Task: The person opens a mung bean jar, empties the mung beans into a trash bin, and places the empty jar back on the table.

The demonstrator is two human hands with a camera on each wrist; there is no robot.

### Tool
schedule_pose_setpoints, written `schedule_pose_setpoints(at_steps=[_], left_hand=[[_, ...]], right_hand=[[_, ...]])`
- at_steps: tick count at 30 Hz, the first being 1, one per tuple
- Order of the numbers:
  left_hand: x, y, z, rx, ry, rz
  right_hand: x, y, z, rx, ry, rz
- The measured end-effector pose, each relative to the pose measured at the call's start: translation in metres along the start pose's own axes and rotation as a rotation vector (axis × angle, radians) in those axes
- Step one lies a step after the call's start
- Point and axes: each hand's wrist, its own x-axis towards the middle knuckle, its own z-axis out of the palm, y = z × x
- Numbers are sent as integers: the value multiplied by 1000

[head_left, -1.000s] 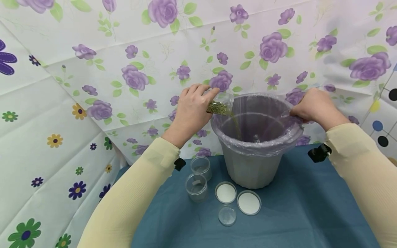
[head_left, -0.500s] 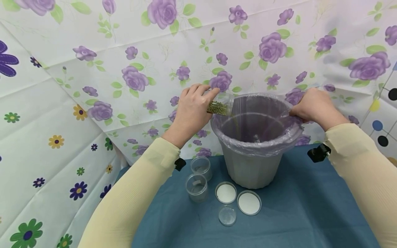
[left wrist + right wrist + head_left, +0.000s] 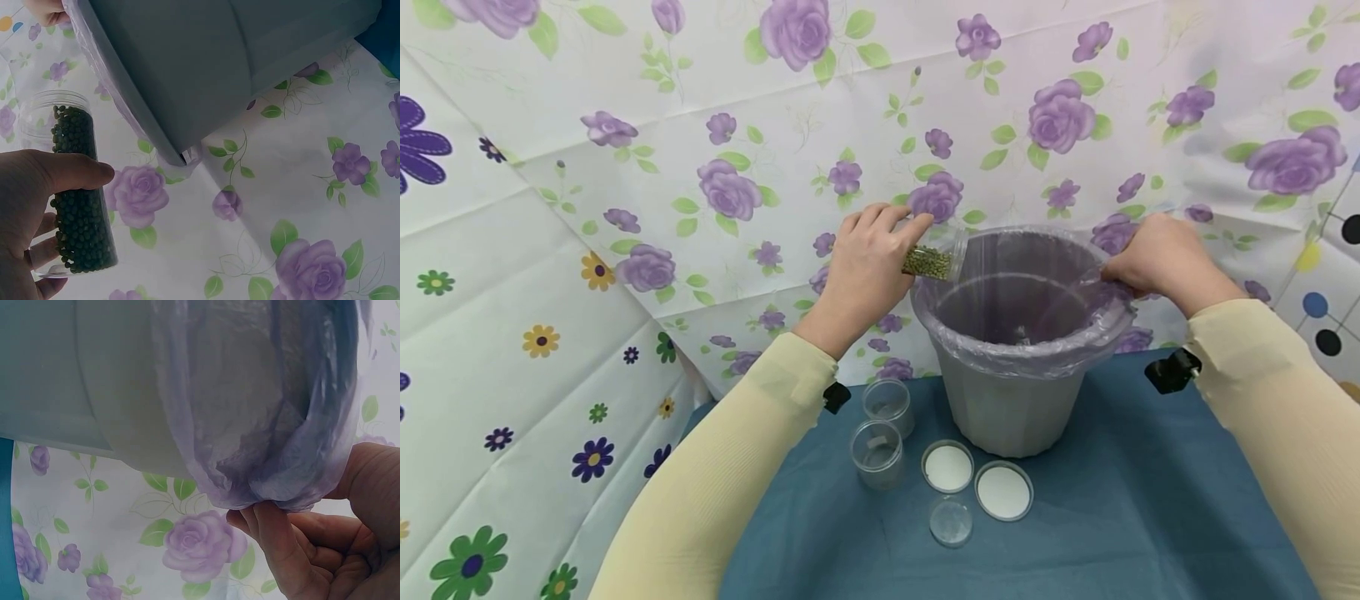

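My left hand [image 3: 868, 254] grips a clear plastic jar [image 3: 47, 112] partly filled with small green mung beans [image 3: 81, 219]. The jar lies tipped on its side in the head view, its mouth at the left rim of a grey trash bin [image 3: 1007, 408]. A thin purple bag [image 3: 1037, 354] lines the bin and folds over its rim. On the bin's right side, my right hand [image 3: 1165, 258] holds the rim and liner, thumb above and fingers curled beneath. Dim shadow hides most of the bin's bottom.
Two clear jars [image 3: 878, 462] stand left of the bin on the blue tablecloth [image 3: 1075, 542]. In front of it lie two lids [image 3: 1003, 492] with white inserts and one clear lid [image 3: 951, 522]. Flowered sheeting [image 3: 820, 100] rises close behind the bin.
One second ago a thin greenish stream fell from the jar's mouth into the bin; now none shows. Both hands keep their places.
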Motion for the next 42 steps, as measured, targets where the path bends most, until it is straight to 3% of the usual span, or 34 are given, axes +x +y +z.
schedule_pose_setpoints(at_steps=[42], left_hand=[[-2, 0, 5, 8, 18, 17]], right_hand=[[-2, -1, -1, 27, -4, 5]])
